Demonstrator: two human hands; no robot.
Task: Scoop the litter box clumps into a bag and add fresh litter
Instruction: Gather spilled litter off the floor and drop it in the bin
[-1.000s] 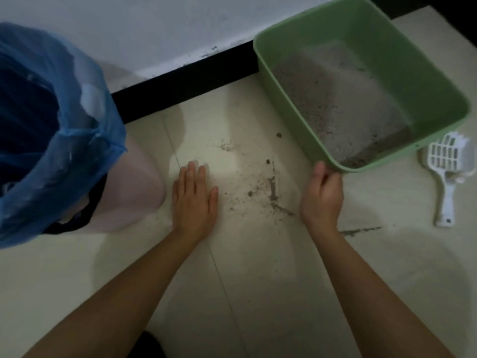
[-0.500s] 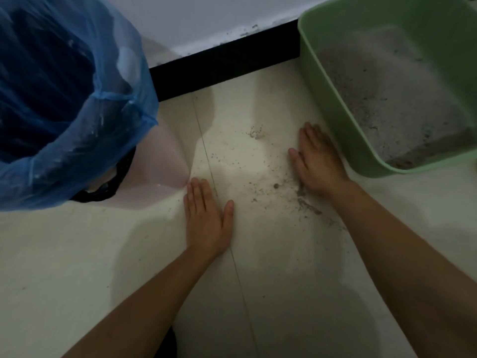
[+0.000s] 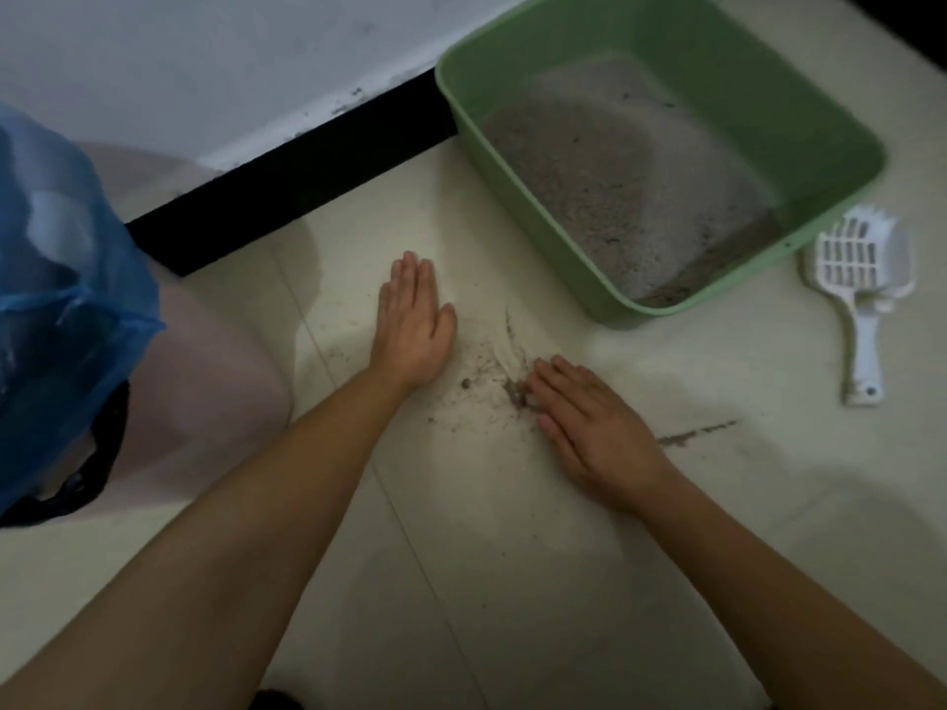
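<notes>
A green litter box [image 3: 820,99] with grey litter [image 3: 630,181] in it stands on the pale floor at the upper right. A white slotted scoop [image 3: 861,294] lies to its right, untouched. At the left a bin lined with a blue bag [image 3: 61,310] stands open. Spilled litter [image 3: 487,381] is scattered on the tiles between my hands. My left hand [image 3: 412,322] lies flat on the floor, fingers straight. My right hand [image 3: 589,422] lies flat too, its fingertips against a small heap of spilled litter.
A white wall with a black skirting board [image 3: 287,181] runs along the back. A thin streak of litter [image 3: 692,435] marks the floor right of my right hand. The bin's pinkish body [image 3: 205,381] stands close to my left forearm.
My right hand let go of the litter box rim, went flat onto the floor and swept the spilled litter toward me. My left hand stayed flat on the tiles.
</notes>
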